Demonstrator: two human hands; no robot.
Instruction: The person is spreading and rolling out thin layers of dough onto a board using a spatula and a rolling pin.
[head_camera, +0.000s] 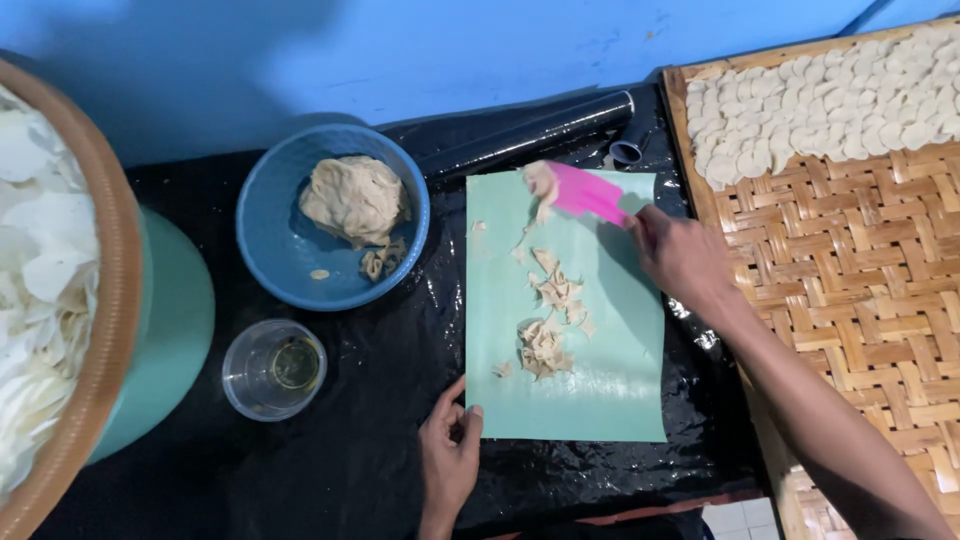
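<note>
My right hand (682, 258) grips a pink scraper (585, 191) held over the far end of a pale green mat (610, 380), with a bit of dough stuck to its blade. Several thin dough scraps (548, 320) lie in a line down the middle of the mat. My left hand (450, 450) presses its thumb on the mat's near left corner. A blue bowl (275, 265) to the left of the mat holds a lump of beige dough (355, 198) and a few scraps.
A clear glass (272, 368) with a little liquid stands near the bowl. A woven bamboo tray (850, 260) on the right carries several pale round dough discs (830, 95). A large basket (105, 300) of white chips sits at the left. A black roll (530, 132) lies behind the mat.
</note>
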